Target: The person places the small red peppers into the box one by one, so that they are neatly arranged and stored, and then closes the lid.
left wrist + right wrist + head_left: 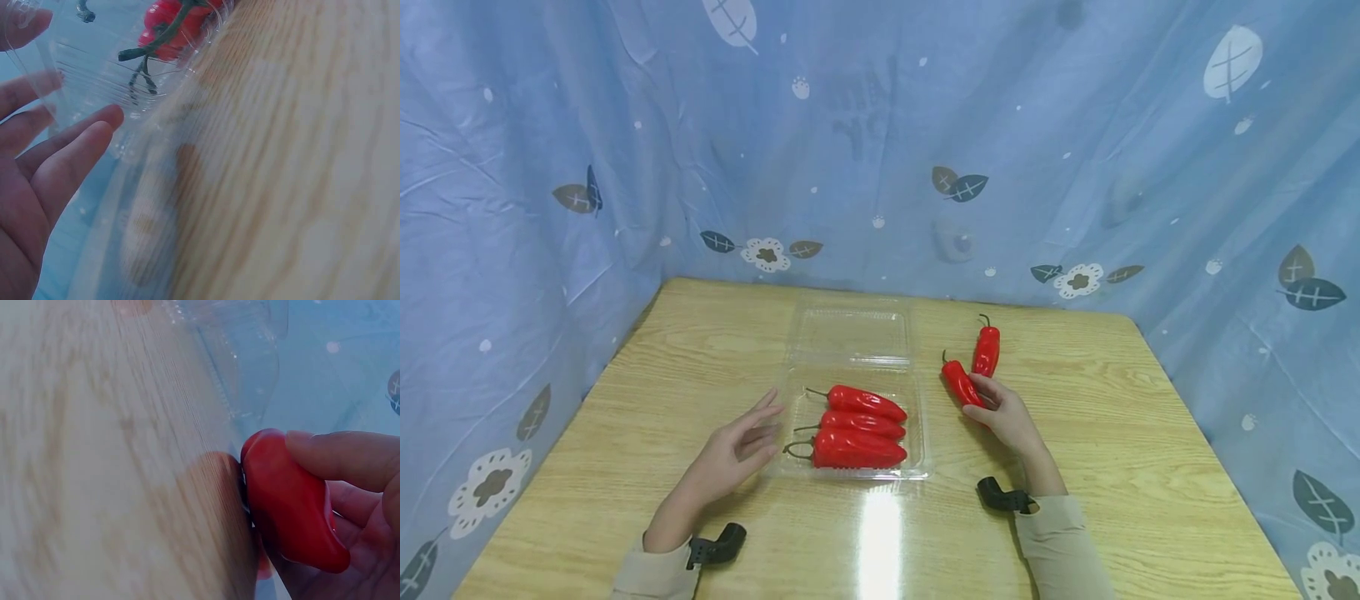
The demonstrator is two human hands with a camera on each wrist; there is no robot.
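My right hand [1017, 423] grips a shiny red pepper [958, 382] with a dark stem, to the right of a clear plastic box. In the right wrist view, the thumb lies on this pepper [287, 500] and its tapered end points toward the palm. A second loose red pepper [987, 350] lies just behind it. Three red peppers [859, 448] lie side by side in the clear box [921, 429], stems to the left. At the box's left edge is my left hand [730, 454], fingers extended and slightly spread, holding nothing; its fingertips [112, 117] overlap the clear plastic.
The box's clear lid [852, 333] is folded back flat toward the rear of the wooden table [700, 350]. A blue patterned curtain [880, 150] hangs behind the table and along both sides. Black wrist mounts [718, 546] sit at both cuffs.
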